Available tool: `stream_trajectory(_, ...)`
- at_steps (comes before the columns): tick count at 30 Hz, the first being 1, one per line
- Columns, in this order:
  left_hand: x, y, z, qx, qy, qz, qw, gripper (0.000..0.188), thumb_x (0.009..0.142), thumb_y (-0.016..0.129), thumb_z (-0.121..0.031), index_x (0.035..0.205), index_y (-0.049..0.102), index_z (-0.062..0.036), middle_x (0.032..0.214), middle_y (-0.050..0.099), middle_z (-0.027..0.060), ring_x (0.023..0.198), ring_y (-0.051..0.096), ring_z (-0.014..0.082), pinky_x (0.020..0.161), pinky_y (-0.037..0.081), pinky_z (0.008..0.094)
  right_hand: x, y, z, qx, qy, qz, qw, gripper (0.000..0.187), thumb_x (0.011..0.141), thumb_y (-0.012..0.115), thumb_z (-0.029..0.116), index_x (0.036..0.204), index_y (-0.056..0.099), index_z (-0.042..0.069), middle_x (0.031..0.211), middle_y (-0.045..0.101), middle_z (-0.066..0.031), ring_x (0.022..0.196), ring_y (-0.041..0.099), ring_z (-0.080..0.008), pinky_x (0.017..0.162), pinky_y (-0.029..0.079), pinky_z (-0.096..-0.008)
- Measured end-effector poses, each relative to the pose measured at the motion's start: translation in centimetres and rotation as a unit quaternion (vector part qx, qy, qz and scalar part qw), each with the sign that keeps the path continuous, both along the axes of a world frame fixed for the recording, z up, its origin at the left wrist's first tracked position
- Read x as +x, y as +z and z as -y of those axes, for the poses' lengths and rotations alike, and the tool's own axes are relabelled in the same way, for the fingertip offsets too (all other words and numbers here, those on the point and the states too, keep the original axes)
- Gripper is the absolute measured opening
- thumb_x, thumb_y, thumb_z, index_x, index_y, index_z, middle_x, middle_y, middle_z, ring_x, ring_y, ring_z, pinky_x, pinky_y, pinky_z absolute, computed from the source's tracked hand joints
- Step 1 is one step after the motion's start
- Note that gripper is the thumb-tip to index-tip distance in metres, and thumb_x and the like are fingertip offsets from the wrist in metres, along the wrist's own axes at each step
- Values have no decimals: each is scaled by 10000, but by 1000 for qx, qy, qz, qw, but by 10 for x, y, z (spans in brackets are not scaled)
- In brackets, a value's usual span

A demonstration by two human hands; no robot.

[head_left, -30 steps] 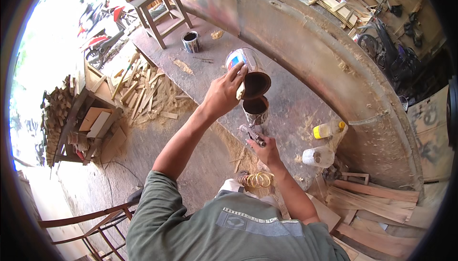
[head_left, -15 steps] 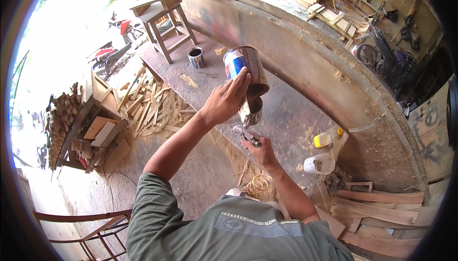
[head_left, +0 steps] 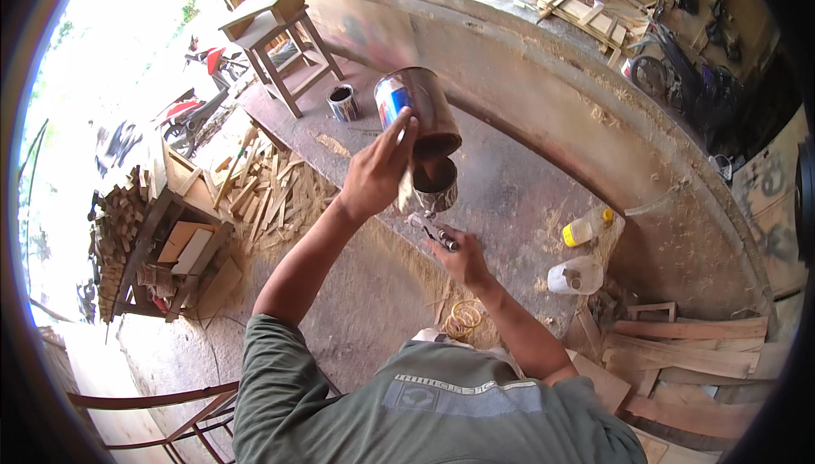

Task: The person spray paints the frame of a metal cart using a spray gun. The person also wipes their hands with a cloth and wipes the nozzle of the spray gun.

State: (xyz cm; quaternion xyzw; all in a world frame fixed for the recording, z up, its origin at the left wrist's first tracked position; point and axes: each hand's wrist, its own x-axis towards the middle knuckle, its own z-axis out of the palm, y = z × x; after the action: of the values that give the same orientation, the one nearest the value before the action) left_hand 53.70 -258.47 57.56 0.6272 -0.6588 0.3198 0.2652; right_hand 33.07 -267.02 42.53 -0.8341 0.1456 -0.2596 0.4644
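My left hand [head_left: 378,167] grips a large metal paint can [head_left: 429,107] with a blue label, tipped so its mouth points down. Directly below the mouth is the open metal cup [head_left: 436,198] of a spray gun; reddish-brown liquid appears to run from the can into it. My right hand [head_left: 465,262] is closed around the spray gun [head_left: 440,233], holding it with the cup upward. Part of the can's left side is covered by my left fingers. A smaller open can [head_left: 343,104], dark inside, stands farther off on the work surface.
A wooden stool [head_left: 276,44] stands at the far left of the work surface [head_left: 518,209]. To the right are a yellow-labelled bottle [head_left: 586,226] and a whitish plastic container [head_left: 576,275]. A yellow coiled hose [head_left: 463,318] lies near me. Wood scraps [head_left: 272,184] are heaped left; planks [head_left: 688,345] lie right.
The large can has tipped further, and its mouth now faces down over the cup. The spray gun's cup stands more upright, with its opening showing. Both hands keep their grips.
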Motion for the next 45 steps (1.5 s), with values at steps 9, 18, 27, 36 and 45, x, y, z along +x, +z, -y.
stream_trajectory(9, 28, -126, 4, -18, 156, -496, 854, 273, 874, 668, -92, 1112, 734, 23, 885, 738, 198, 814, 745, 293, 744, 574, 383, -40, -45, -17, 97, -17, -123, 988, 475, 909, 768, 228, 1295, 659, -28, 1144, 712, -277, 1022, 739, -358, 837, 563, -367)
stream_trajectory(18, 49, -324, 39, -12, 261, -678, 687, 292, 803, 658, -200, 749, 706, 83, 611, 690, 170, 567, 713, 250, 582, 562, 380, -132, -70, -20, 98, -85, -134, 982, 404, 893, 780, 136, 1237, 674, -48, 1069, 743, -244, 964, 758, -314, 807, 567, -369)
stream_trajectory(27, 42, -372, 42, 6, 274, -699, 660, 510, 817, 805, -368, 1070, 696, 62, 767, 728, 166, 687, 722, 243, 668, 564, 377, -197, -77, -32, 171, -182, -138, 958, 406, 905, 765, 107, 1268, 671, -47, 988, 760, -156, 871, 731, -195, 789, 566, -339)
stream_trajectory(36, -88, -378, 6, 119, 193, -550, 804, 583, 811, 851, -400, 1199, 616, -34, 1136, 624, 153, 1057, 623, 327, 917, 502, 431, -205, -65, -43, 84, -155, -146, 973, 422, 879, 781, 73, 1269, 669, -45, 1006, 759, -189, 847, 743, -217, 779, 565, -335)
stream_trajectory(45, -116, -424, 72, 334, 209, -308, 866, 810, 757, 848, -416, 1460, 514, -189, 1402, 559, 81, 1305, 492, 278, 949, 424, 514, -228, -55, -52, 99, -134, -154, 974, 432, 888, 780, 75, 1288, 659, -37, 1068, 750, -208, 917, 753, -229, 787, 570, -336)
